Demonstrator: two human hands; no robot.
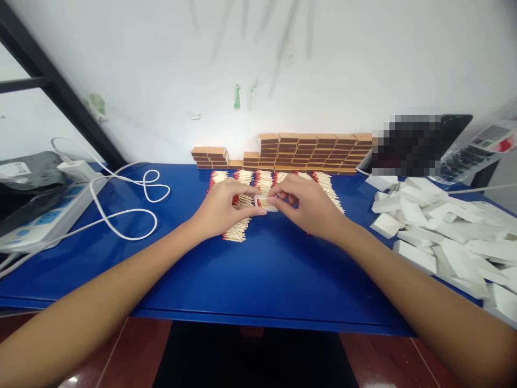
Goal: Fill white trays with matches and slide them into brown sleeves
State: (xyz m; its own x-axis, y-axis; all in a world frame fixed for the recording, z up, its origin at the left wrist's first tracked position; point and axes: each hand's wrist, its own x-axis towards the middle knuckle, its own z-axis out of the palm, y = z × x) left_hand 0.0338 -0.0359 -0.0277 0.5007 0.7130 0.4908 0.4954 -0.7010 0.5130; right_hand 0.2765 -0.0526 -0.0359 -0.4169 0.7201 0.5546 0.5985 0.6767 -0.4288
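Between the thumb and fingers of my left hand is the left end of a small white matchbox tray. My right hand is closed in a pinch at the tray, its fingertips on matches whose red heads point left. How many it pinches is hidden by the fingers. Behind and beside both hands, rows of loose red-headed matches lie on the blue table; my hands cover part of them.
Brown-sided matchboxes are stacked along the wall. White empty trays lie heaped at the right, by a dark, partly blurred device. At the left are a power strip and a looping white cable.
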